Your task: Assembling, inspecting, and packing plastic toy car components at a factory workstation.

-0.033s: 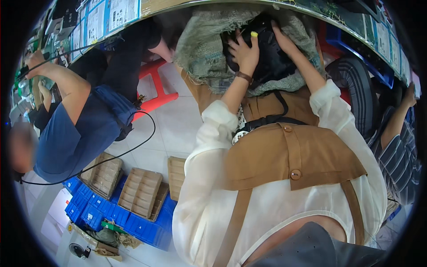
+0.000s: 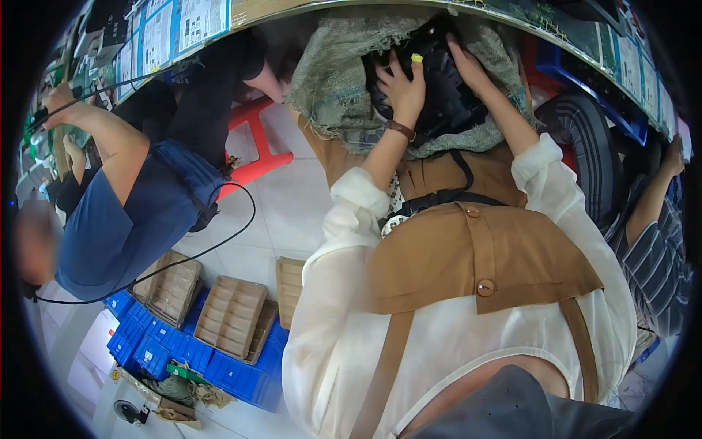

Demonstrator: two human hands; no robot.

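Note:
A frayed grey-green woven sack [image 2: 333,77] lies open across my lap. Inside it is a mass of shiny black plastic-looking pieces [image 2: 446,110]; I cannot make out their exact kind. My left hand [image 2: 404,89] presses onto the black mass from its left, fingers spread and partly sunk among the pieces. A yellow cover [image 2: 417,58] sits on one of its digits, and a brown band circles the wrist. My right hand [image 2: 468,66] lies along the right side of the black mass, fingers stretched away from me, their tips partly hidden.
A workbench edge [image 2: 292,10] runs across the top. A person in blue [image 2: 124,219] works at the left near a red stool [image 2: 256,139]; another in stripes [image 2: 651,256] sits at the right. Blue bins [image 2: 241,377] and brown divided trays [image 2: 230,311] stand behind on the left.
The black mass has shifted under my hands and shows more ridges and edges. My left fingers have moved slightly, and my right hand is almost in the same place.

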